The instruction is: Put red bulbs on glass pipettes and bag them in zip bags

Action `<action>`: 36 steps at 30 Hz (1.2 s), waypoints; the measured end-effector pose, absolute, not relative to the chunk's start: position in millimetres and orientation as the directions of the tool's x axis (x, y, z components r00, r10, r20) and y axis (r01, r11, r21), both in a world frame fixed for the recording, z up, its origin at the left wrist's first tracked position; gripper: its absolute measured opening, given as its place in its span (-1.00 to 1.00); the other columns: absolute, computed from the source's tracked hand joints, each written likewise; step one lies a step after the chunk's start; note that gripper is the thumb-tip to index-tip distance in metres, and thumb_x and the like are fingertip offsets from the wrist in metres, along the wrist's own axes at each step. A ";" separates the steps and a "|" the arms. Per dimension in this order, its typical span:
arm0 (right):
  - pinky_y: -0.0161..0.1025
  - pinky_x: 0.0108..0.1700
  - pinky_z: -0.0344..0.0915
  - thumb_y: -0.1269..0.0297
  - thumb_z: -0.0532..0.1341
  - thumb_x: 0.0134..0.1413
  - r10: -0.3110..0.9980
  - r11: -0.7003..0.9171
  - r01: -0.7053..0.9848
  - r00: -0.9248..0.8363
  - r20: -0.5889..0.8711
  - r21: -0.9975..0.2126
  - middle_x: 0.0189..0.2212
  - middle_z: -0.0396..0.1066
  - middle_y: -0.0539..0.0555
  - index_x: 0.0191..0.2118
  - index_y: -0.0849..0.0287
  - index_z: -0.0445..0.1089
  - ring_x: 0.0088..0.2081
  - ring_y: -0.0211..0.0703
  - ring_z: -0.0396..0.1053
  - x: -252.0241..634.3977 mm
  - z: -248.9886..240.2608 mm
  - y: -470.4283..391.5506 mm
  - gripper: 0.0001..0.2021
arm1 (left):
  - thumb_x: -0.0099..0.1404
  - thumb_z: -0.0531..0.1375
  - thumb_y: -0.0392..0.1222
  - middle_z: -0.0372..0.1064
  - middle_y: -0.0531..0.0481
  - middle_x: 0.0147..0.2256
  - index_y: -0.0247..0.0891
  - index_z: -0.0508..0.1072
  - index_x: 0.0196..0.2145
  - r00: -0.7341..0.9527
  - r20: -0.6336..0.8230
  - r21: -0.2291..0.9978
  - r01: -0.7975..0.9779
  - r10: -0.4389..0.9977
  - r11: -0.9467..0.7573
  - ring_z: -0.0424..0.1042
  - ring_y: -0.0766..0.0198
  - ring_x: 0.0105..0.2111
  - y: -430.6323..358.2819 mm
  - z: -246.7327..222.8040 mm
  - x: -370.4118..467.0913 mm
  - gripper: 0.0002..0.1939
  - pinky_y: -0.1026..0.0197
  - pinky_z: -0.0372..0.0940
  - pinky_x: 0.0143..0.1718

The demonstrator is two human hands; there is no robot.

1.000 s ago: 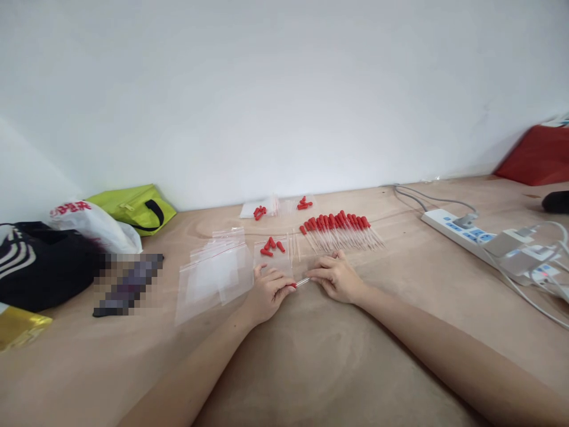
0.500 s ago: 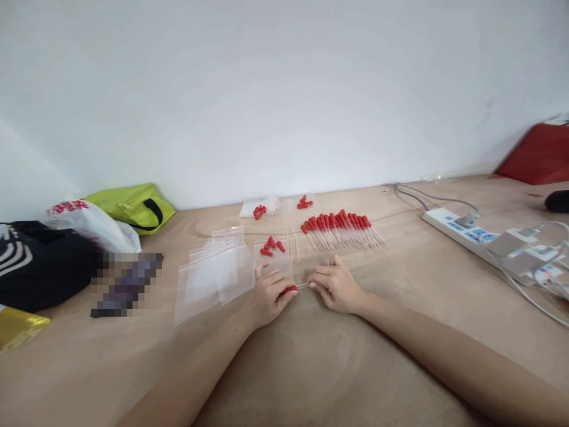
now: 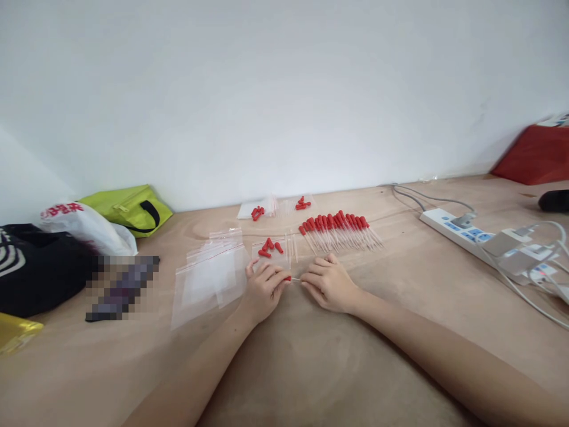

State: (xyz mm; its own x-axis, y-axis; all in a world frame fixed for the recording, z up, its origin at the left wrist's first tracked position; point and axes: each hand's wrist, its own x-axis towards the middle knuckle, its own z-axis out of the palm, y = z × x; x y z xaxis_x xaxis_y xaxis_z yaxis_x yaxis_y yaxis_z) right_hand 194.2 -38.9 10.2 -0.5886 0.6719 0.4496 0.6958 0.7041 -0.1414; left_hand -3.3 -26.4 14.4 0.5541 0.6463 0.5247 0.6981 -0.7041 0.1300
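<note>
My left hand (image 3: 264, 292) pinches a small red rubber bulb (image 3: 288, 279), mostly hidden by the fingers. A thin clear tube (image 3: 296, 280) runs from the bulb to my right hand (image 3: 328, 284), whose fingertips are closed on its other end. Just beyond my hands, several loose red bulbs (image 3: 265, 252) lie on a clear zip bag, with a few thin tubes (image 3: 293, 244) beside them. Farther right is a row of tubes fitted with red bulbs (image 3: 340, 222). Clear zip bags (image 3: 208, 276) overlap to the left of my left hand.
Two more groups of red bulbs (image 3: 258, 213) lie on bags near the wall. A white power strip (image 3: 462, 234) with plugs and cables is at the right. A green bag (image 3: 128, 207), a white bag (image 3: 84, 228) and a black bag (image 3: 44, 267) stand at the left.
Both hands have shifted slightly left and up in the view. Less of the red bulb shows at my left fingertips. The whole scene has also shifted a little left.
</note>
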 end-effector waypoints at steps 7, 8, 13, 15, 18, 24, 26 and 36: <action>-0.20 -0.30 -0.13 0.29 0.01 0.08 0.883 0.363 0.901 -0.252 0.397 -0.236 -0.46 0.42 0.08 -0.38 0.15 0.41 -0.32 -0.15 0.25 195.2 12.8 -12.5 -0.77 | 0.15 0.11 -0.20 0.32 -0.09 -0.28 -0.24 0.29 -0.25 0.272 0.560 0.279 0.828 0.783 -0.487 0.32 0.13 -0.23 -15.0 5.7 -16.2 -0.82 0.12 0.18 -0.25; -0.20 -0.29 -0.13 0.28 0.00 0.08 0.910 0.274 0.919 -0.153 0.385 -0.283 -0.45 0.43 0.07 -0.36 0.14 0.41 -0.31 -0.14 0.27 195.0 12.8 -4.7 -0.77 | 0.14 0.11 -0.21 0.31 -0.06 -0.31 -0.24 0.29 -0.29 0.273 0.529 0.297 0.827 0.804 -0.477 0.33 0.15 -0.27 -14.0 4.6 -17.7 -0.86 0.14 0.20 -0.28; -0.18 -0.24 -0.10 0.28 0.02 0.03 0.938 0.004 0.932 0.123 0.326 -0.361 -0.42 0.44 0.10 -0.27 0.15 0.37 -0.27 -0.10 0.31 185.4 11.7 30.9 -0.78 | 0.15 0.10 -0.23 0.29 -0.02 -0.36 -0.25 0.28 -0.38 0.316 0.403 0.319 0.831 0.859 -0.455 0.32 0.21 -0.34 -13.6 3.7 -19.2 -0.93 0.18 0.22 -0.34; -0.16 -0.22 -0.10 0.30 0.03 0.01 0.937 -0.048 0.936 0.163 0.309 -0.349 -0.43 0.44 0.12 -0.28 0.19 0.36 -0.30 -0.09 0.33 180.6 10.5 38.4 -0.79 | 0.16 0.09 -0.22 0.30 -0.01 -0.39 -0.25 0.29 -0.41 0.339 0.383 0.299 0.835 0.859 -0.462 0.31 0.20 -0.35 -14.0 4.0 -18.8 -0.94 0.17 0.21 -0.33; -0.14 -0.22 -0.10 0.31 0.04 -0.01 0.936 -0.081 0.945 0.182 0.302 -0.317 -0.44 0.44 0.16 -0.28 0.23 0.35 -0.33 -0.08 0.33 175.7 9.6 42.3 -0.79 | 0.18 0.08 -0.21 0.31 -0.01 -0.42 -0.25 0.31 -0.45 0.358 0.370 0.277 0.838 0.857 -0.470 0.30 0.18 -0.33 -14.2 4.0 -18.2 -0.91 0.14 0.20 -0.30; -0.10 -0.17 -0.09 0.17 0.04 0.00 0.949 0.012 0.956 0.082 0.305 -0.295 -0.39 0.45 0.15 -0.41 0.19 0.39 -0.28 -0.06 0.33 161.4 13.6 38.5 -0.74 | 0.19 0.07 -0.23 0.32 -0.02 -0.40 -0.26 0.32 -0.45 0.370 0.370 0.280 0.830 0.852 -0.482 0.30 0.18 -0.33 -14.6 5.5 -17.1 -0.91 0.12 0.20 -0.27; -0.09 -0.17 -0.08 0.15 0.03 0.00 0.967 -0.007 0.962 0.076 0.243 -0.273 -0.41 0.45 0.18 -0.41 0.21 0.41 -0.31 -0.06 0.34 154.9 15.7 38.1 -0.71 | 0.19 0.07 -0.23 0.32 -0.02 -0.40 -0.26 0.32 -0.45 0.372 0.368 0.283 0.829 0.853 -0.483 0.30 0.18 -0.33 -14.7 6.1 -16.7 -0.91 0.12 0.20 -0.28; -0.05 -0.19 -0.07 0.38 -0.02 0.03 0.992 0.000 0.983 0.022 0.122 -0.184 -0.40 0.44 0.29 -0.43 0.30 0.43 -0.36 -0.03 0.35 144.3 22.1 37.1 -0.72 | 0.23 0.02 -0.28 0.31 -0.04 -0.29 -0.25 0.34 -0.28 0.369 0.357 0.299 0.826 0.858 -0.479 0.33 0.23 -0.31 -3.0 12.0 -24.8 -0.87 0.19 0.25 -0.28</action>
State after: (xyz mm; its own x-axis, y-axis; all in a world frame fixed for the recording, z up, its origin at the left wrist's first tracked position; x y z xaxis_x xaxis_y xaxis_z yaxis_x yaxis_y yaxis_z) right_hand 144.3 37.1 22.1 0.0223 0.9923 0.1220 0.9830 0.0005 -0.1837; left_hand -24.8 -3.0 12.0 0.3686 0.8583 0.3570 0.8255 -0.4788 0.2988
